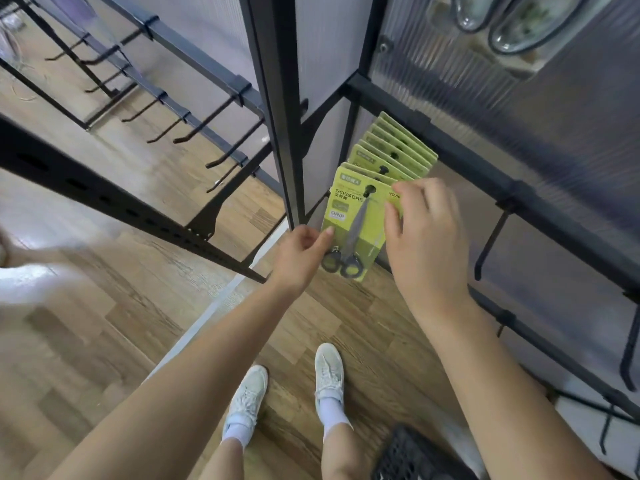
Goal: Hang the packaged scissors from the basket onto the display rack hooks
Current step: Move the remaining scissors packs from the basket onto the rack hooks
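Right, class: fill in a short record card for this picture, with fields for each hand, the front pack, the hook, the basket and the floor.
left hand: pinches front scissors pack's left edge
right hand: holds its right edge
front scissors pack: green card, hole at hook tip
hook: row of packs already hung
basket: black, on the floor, contents unseen
floor: wood-look planks

Soft, even indoor light, faint shadows on the floor, wide-angle bending and blur towards the edges.

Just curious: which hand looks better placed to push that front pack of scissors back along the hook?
Probably the right hand: its fingers lie over the front pack's top corner beside the hook hole. The left hand only pinches the lower edge.
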The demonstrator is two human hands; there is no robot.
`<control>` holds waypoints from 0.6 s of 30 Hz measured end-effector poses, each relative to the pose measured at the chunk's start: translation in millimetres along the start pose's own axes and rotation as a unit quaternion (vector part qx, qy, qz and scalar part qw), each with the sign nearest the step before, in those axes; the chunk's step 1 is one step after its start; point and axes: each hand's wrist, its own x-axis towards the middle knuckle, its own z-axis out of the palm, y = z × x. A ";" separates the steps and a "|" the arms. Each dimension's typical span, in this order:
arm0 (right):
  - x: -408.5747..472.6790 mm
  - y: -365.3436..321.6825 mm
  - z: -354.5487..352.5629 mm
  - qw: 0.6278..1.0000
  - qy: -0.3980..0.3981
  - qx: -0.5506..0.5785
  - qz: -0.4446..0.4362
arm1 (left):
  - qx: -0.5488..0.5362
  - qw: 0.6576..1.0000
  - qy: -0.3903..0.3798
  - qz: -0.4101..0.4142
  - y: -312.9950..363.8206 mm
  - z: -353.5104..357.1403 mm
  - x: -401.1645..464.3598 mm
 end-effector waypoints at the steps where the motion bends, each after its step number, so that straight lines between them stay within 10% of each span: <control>1: -1.8 1.4 0.9 1.000 -0.003 -0.005 -0.003 | 0.000 1.000 -0.004 0.001 0.8 2.1 1.9; 12: -14.1 1.1 -5.5 0.995 -0.068 -0.074 -0.014 | 0.077 0.993 -0.051 0.075 32.5 1.2 -0.8; 18: -21.9 -4.3 -34.0 0.981 -0.146 -0.129 0.013 | 0.306 0.921 -0.021 0.241 60.4 -23.6 -33.6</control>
